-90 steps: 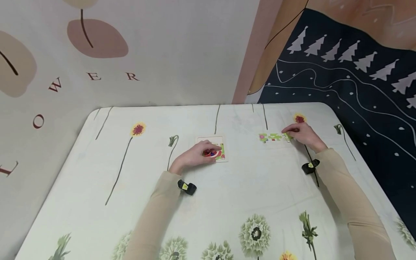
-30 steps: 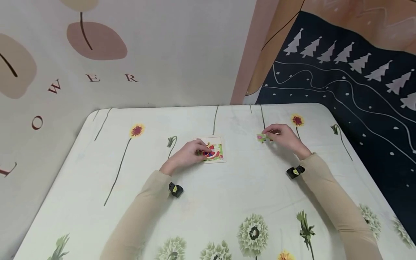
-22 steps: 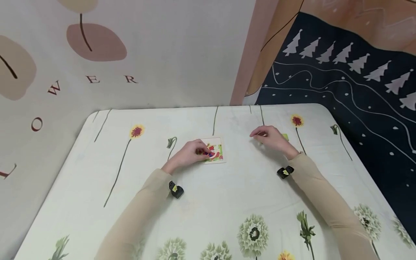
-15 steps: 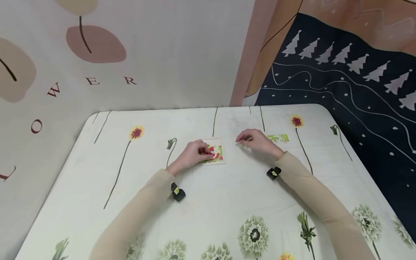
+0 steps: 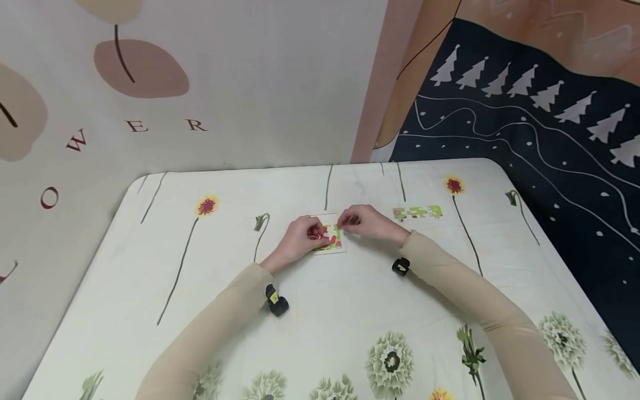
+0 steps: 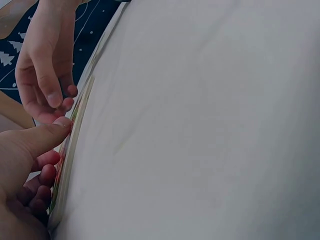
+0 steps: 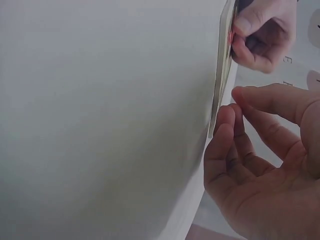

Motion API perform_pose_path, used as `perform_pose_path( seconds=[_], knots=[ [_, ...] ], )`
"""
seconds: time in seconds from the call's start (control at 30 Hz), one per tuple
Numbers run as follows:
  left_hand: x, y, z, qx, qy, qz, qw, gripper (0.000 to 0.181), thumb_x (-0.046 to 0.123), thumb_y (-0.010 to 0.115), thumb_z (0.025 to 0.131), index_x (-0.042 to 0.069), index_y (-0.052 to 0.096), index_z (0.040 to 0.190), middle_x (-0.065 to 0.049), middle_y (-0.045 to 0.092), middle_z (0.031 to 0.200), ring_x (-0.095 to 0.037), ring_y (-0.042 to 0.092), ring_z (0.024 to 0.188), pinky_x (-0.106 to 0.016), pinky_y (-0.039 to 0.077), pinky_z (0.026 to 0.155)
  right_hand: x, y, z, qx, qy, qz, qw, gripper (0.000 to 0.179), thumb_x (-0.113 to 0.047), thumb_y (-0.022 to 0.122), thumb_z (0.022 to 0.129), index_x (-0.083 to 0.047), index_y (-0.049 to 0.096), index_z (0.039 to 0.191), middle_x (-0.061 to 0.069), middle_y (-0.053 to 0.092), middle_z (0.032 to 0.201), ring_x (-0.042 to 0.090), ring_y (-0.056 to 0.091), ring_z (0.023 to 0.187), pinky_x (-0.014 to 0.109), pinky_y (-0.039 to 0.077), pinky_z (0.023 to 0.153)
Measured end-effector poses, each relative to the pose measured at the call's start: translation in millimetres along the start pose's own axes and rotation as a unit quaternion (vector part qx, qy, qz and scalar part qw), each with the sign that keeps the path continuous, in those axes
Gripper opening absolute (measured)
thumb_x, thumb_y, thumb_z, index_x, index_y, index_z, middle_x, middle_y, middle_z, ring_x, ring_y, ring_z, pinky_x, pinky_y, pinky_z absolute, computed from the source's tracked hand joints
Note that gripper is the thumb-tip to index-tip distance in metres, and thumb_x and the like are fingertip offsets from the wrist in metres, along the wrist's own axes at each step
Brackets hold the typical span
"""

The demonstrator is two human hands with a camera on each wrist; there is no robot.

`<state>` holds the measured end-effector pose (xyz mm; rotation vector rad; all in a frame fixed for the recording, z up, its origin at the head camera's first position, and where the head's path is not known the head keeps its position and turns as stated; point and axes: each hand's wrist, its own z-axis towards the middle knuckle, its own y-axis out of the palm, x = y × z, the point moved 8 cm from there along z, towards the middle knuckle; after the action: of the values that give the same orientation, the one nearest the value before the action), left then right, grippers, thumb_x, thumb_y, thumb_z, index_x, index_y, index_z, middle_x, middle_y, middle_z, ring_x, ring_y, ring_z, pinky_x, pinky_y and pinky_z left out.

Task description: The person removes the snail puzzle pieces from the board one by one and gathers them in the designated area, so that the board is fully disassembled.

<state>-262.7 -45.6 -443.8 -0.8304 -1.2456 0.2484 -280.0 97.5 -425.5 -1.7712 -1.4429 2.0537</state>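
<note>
Two hands are working at one puzzle board (image 5: 327, 219), which is lying flat on the cloth-covered table (image 5: 345, 311), toward its far side and near mid-width. The left hand (image 5: 297, 238) is resting on the board's left portion with bent fingers and the thumb on its face, presumably to steady the frame and its loose contents; whether it is gripping a piece or merely pressing cannot be determined, since the fingers are covering the contact. The right hand (image 5: 366, 222) is positioned at the board's right far corner, fingers loosely bent and showing nothing between them. A row of three puzzle pieces (image 5: 416, 212) is lying well apart on the right, probably for easy pickup in order. As to orientation, the board is sitting nearly square to the person, with a pale unfilled band running along its far side and the printed picture (image 5: 338, 243) occupying the nearer part. Its long axis cannot be judged, because the left hand is hiding one end. The row's long axis is running left to right, roughly parallel to the far table edge.
</note>
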Motion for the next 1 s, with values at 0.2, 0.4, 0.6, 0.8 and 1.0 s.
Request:
perform_pose_path(
  seconds=[0.2,0.4,0.6,0.8,1.0],
  knots=[
    [1.6,2.6,1.2,0.013,-0.008,0.006,0.9999,0.029,0.022,0.083,0.081,0.007,0.059,0.077,-0.003,0.053,0.073,-0.018,0.045,0.077,-0.028,0.033,0.075,-2.0,4.9,3.0,-0.012,0.007,-0.007,0.9999,0.025,-0.001,0.061,0.092,0.001,0.068,0.116,0.014,0.068,0.107,0.022,0.062,0.094,0.031,0.049,0.086],
    [1.8,3.7,1.2,0.014,-0.023,0.011,0.9996,0.03,0.022,0.083,0.082,0.006,0.057,0.077,-0.003,0.052,0.073,-0.018,0.044,0.078,-0.028,0.032,0.075,-3.2,6.3,2.7,-0.017,0.016,-0.026,0.9994,0.027,-0.002,0.062,0.092,0.0,0.068,0.118,0.015,0.067,0.108,0.023,0.061,0.097,0.032,0.049,0.087],
    [1.7,3.3,1.0,0.011,-0.029,0.008,0.9995,0.028,0.021,0.083,0.081,0.006,0.059,0.078,-0.004,0.053,0.074,-0.018,0.044,0.078,-0.027,0.032,0.074,-2.6,6.7,3.6,-0.019,0.016,-0.031,0.9992,0.027,-0.002,0.062,0.092,0.0,0.068,0.118,0.015,0.066,0.11,0.025,0.062,0.1,0.036,0.05,0.09],
    [0.2,3.9,1.6,0.008,-0.037,0.007,0.9992,0.027,0.021,0.082,0.082,0.006,0.06,0.08,-0.004,0.053,0.076,-0.018,0.044,0.079,-0.028,0.033,0.074,3.5,6.9,5.6,-0.022,0.015,-0.011,0.9996,0.027,-0.001,0.061,0.092,-0.001,0.067,0.118,0.016,0.066,0.114,0.025,0.062,0.101,0.036,0.05,0.09],
    [-2.2,4.8,1.3,0.005,-0.044,0.008,0.999,0.027,0.022,0.082,0.082,0.006,0.06,0.081,-0.004,0.054,0.077,-0.018,0.045,0.08,-0.028,0.033,0.074,5.9,7.9,5.8,-0.03,0.021,0.008,0.9993,0.026,0.0,0.062,0.092,0.0,0.067,0.117,0.016,0.066,0.112,0.022,0.061,0.098,0.03,0.048,0.085]
  ],
)
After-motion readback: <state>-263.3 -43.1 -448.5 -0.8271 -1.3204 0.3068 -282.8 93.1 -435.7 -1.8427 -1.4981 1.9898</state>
